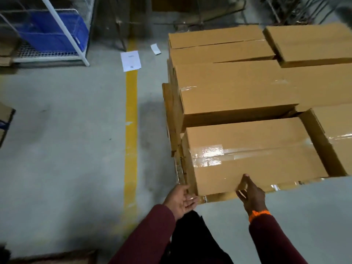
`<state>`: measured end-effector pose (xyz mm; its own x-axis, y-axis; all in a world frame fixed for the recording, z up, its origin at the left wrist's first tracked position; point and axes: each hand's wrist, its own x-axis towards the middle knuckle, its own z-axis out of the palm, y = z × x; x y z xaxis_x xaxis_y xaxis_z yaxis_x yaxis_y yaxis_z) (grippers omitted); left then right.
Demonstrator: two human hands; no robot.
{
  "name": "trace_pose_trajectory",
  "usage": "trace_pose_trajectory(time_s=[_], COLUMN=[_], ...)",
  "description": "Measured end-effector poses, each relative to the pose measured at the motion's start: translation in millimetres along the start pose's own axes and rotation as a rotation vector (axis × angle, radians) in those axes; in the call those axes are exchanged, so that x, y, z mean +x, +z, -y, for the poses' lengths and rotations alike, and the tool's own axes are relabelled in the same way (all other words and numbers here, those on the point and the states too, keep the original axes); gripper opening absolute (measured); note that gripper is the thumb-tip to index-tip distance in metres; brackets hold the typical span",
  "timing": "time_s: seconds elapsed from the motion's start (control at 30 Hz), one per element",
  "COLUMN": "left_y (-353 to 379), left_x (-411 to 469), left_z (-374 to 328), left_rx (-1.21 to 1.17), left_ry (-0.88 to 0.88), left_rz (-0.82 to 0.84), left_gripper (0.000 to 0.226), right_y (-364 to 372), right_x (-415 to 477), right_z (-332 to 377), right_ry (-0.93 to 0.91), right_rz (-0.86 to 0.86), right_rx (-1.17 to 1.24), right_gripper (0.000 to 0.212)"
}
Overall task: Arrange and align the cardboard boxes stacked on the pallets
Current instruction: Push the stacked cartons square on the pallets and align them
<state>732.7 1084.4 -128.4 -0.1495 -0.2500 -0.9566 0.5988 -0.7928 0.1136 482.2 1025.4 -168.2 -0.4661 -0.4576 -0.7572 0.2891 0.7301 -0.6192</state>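
A stack of brown cardboard boxes fills the right half of the view. The nearest taped box (253, 155) lies lowest on top, its front edge toward me. Behind it sits a larger taped box (238, 88), and several more boxes (219, 46) lie farther back. My left hand (182, 199) is open, palm up, with fingers touching the near left corner of the stack. My right hand (250, 193) grips the front edge of the nearest box, thumb on top and fingers under the edge. The pallet is hidden beneath the boxes.
A yellow floor line (131, 130) runs left of the stack over grey concrete. A sheet of paper (130, 60) and a small slip (155, 49) lie on the floor. A white wire cart with a blue bin (55, 33) stands at the far left.
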Motion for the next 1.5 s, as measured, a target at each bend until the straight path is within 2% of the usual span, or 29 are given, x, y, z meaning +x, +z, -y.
trace_pose_trajectory(time_s=[0.07,0.13,0.17,0.27,0.37,0.57,0.7,0.9,1.03,1.1,1.17,1.2,1.23,1.3,1.37,1.5], left_y=[-19,-27,-29,-31,-35,-35,-6,68,126,152,179,191,203,224,234,231], left_x=[-7,-9,-10,-18,-22,-12,2,38,105,138,170,178,179,174,175,189], left_z=[-25,-57,-74,-125,-185,-356,-461,-561,-645,-693,-740,-759,-773,-787,-790,-789], left_rx=[0.014,0.025,0.025,0.051,0.112,0.216,0.291,0.484,0.733,0.871,1.121,1.23,1.299,1.359,1.423,1.533], left_ry=[0.017,0.054,0.069,0.076,0.078,0.177,0.252,0.203,0.426,0.569,0.674,0.66,0.601,0.432,0.387,0.396], left_rz=[0.018,0.056,0.073,0.095,0.143,0.108,0.112,0.097,0.013,-0.043,-0.09,-0.064,0.004,0.179,0.268,0.347], left_gripper=[0.027,0.026,0.025,0.022,0.022,0.023,0.035,0.036,0.029,0.051,0.087,0.1,0.104,0.083,0.06,0.077], right_y=[20,46,58,97,151,313,399,461,512,540,563,572,580,592,599,611], right_x=[-14,-36,-46,-76,-92,-98,-94,-85,-59,-42,-28,-23,-18,-10,-5,-5], right_z=[-10,-9,-5,10,23,86,138,181,204,222,238,243,247,253,258,260], right_ry=[-0.107,-0.246,-0.32,-0.485,-0.654,-1.017,-1.087,-0.992,-0.901,-0.832,-0.737,-0.67,-0.59,-0.438,-0.341,-0.202], right_rz=[-0.184,-0.243,-0.243,-0.256,-0.178,-0.11,-0.043,-0.061,-0.135,-0.212,-0.353,-0.403,-0.421,-0.44,-0.459,-0.458], right_rx=[-0.16,-0.317,-0.358,-0.481,-0.436,-0.463,-0.47,-0.542,-0.52,-0.527,-0.561,-0.602,-0.65,-0.72,-0.761,-0.884], right_gripper=[0.093,0.114,0.118,0.095,0.077,0.058,0.049,0.046,0.046,0.049,0.053,0.056,0.059,0.066,0.068,0.066])
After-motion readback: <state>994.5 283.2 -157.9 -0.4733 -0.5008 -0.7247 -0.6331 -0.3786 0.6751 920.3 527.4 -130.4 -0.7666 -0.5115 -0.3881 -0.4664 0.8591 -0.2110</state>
